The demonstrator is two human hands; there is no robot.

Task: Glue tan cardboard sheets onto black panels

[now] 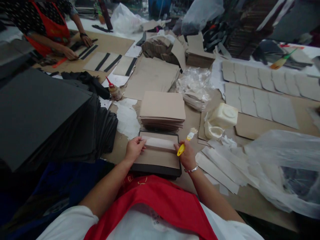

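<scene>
A pale paper strip (160, 143) stretches between my two hands above a brown board (157, 158) with black edging. My left hand (135, 148) pinches the strip's left end. At the other end, my right hand (186, 155) has its fingers at the strip and also grips a yellow-handled brush (183, 145), its pale bristles pointing away from me. Just beyond the board stands a stack of brown cardboard sheets (162, 106).
Black sheets (45, 110) are piled at left. A glue bottle (115, 91) with a red nozzle stands near them. To the right are a cut-open plastic jug (222, 118), loose paper strips (220, 170) and plastic wrap (282, 153). A co-worker (57, 36) handles black strips at far left.
</scene>
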